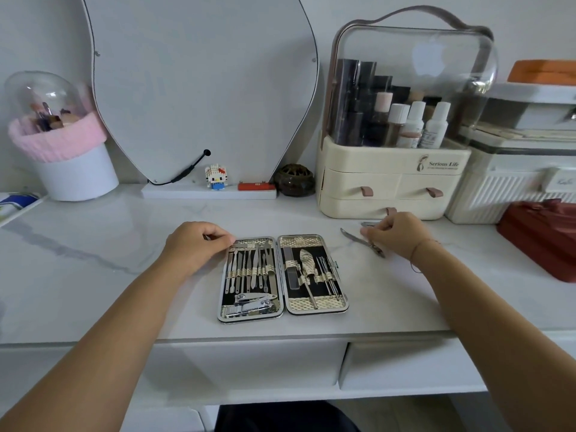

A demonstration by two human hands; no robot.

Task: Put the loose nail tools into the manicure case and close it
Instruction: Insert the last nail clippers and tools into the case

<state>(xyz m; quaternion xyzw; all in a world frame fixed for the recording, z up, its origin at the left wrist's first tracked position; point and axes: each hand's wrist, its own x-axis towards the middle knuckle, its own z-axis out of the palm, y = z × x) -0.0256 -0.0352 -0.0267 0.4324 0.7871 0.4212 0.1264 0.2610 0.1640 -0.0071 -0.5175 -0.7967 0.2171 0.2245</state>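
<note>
Nearest the front edge of the white desk, the manicure case is lying wide open and flat. Both halves face up, with tools strapped into the loops and clippers in the near-left corner.

The left hand sits at the case's far-left corner, fingers curled and fingertips touching the rim. Honestly can't tell if it's actually gripping it.

Just right of the case, a loose nipper lies slanted on the desk. The right hand is right over its far side, fingers bunched and pinching a small metal tool whose tip pokes out toward the left.

Further back there's a cream cosmetics organiser behind that hand, a red pouch off to the right, and a big mirror against the wall.
</note>
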